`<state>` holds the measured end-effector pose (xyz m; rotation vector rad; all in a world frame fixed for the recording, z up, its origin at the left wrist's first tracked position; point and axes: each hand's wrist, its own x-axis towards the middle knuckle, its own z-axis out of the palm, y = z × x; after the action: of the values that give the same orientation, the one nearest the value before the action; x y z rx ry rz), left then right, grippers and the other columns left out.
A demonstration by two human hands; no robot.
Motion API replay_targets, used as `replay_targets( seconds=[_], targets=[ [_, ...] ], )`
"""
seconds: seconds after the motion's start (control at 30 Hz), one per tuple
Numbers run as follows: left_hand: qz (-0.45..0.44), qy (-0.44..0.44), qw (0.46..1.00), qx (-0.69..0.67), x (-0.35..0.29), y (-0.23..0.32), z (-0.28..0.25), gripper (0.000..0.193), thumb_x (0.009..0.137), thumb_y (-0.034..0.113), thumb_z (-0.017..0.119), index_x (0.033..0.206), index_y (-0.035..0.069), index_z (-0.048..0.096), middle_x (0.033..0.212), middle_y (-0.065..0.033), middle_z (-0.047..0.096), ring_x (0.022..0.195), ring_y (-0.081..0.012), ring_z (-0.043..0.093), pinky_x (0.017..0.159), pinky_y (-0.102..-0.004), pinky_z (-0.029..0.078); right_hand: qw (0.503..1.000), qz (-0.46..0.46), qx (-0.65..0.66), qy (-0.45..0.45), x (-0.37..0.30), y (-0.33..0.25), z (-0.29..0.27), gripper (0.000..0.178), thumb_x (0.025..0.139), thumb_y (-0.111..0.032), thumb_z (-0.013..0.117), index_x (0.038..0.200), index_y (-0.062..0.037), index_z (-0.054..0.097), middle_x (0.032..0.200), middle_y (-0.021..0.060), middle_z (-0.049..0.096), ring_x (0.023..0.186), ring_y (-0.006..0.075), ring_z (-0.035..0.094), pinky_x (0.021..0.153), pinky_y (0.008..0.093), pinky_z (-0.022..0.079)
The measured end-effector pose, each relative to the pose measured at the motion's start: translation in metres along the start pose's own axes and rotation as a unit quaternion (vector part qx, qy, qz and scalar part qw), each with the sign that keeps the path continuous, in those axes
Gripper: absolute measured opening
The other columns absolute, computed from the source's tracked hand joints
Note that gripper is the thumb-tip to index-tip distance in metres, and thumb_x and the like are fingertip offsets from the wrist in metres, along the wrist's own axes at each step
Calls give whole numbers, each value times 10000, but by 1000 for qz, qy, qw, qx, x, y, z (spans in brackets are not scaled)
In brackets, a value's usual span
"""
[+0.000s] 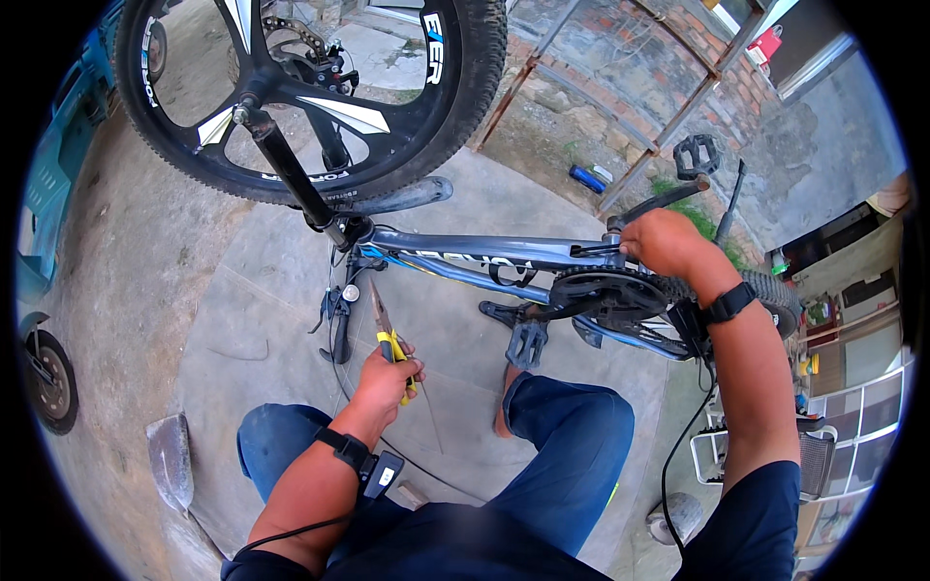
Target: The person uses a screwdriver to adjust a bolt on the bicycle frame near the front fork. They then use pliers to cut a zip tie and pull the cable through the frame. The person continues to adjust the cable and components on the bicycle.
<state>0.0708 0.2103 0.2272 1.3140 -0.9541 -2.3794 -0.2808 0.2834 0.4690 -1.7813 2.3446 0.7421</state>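
A bicycle lies upside down before me, its grey-blue frame (484, 249) running left to right. In my left hand (384, 380) is a pair of pliers (381, 312) with yellow-and-black handles, fingers wrapped round them and the jaws pointing away from me. The pliers are apart from the frame. My right hand (668, 244) is closed at the frame's right end, above the black chainring (620, 293); its fingertips touch there, and what they pinch is hidden. One pedal (528, 344) hangs near my foot, and the other pedal (695, 157) sticks up beyond my right hand.
The front wheel (481, 107) stands high at the upper left. A shovel (172, 460) lies on the lower left ground. Farther off are a blue bottle-like object (588, 178) and a rusty metal frame (572, 77). A teal vehicle (53, 184) stands at the left, a chair (816, 463) at the right.
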Motion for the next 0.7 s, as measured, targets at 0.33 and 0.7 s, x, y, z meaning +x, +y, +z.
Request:
replay_targets(
  seconds=[0.33, 0.7],
  targets=[
    [2, 6, 1000, 0, 3, -4, -5, 265, 831, 20, 613, 1063, 51, 489, 840, -70, 597, 727, -176, 617, 516, -293, 422, 998, -21, 6, -50, 4, 4, -6, 261, 863, -282, 530, 866, -103, 721, 930, 136, 691, 890, 361, 642, 758, 463, 508],
    [-19, 21, 999, 22, 11, -11, -3, 257, 831, 34, 619, 1058, 70, 504, 834, -48, 596, 726, -161, 618, 548, -314, 438, 999, -37, 17, -35, -1, 4, -2, 162, 844, -231, 641, 837, -80, 698, 790, 148, 651, 759, 371, 613, 676, 462, 478]
  ],
)
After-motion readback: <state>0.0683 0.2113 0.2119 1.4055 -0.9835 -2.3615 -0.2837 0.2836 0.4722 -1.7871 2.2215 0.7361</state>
